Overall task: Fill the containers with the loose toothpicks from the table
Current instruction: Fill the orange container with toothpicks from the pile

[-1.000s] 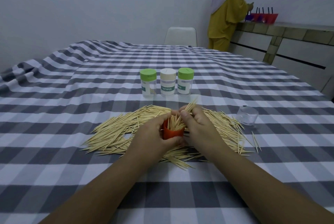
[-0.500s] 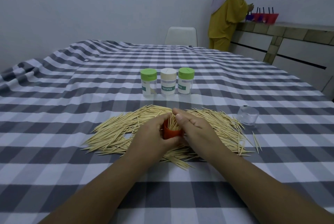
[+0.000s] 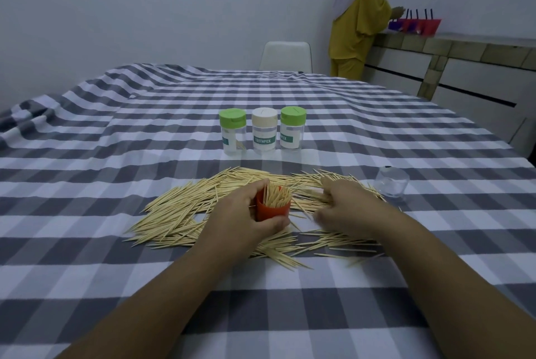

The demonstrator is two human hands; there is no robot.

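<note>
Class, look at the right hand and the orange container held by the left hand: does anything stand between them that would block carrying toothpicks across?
Nothing visible does. The right hand rests on the loose toothpicks beside the orange container, which the left hand grips; its mouth is open, toothpicks already standing inside.

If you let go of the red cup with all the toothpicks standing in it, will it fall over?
It might. The red cup is small and looks like light plastic, and the toothpicks stick up well above its rim, so it is probably top-heavy. It also seems to sit among loose toothpicks, likely a wobbly base. The left hand grips it now.
</note>
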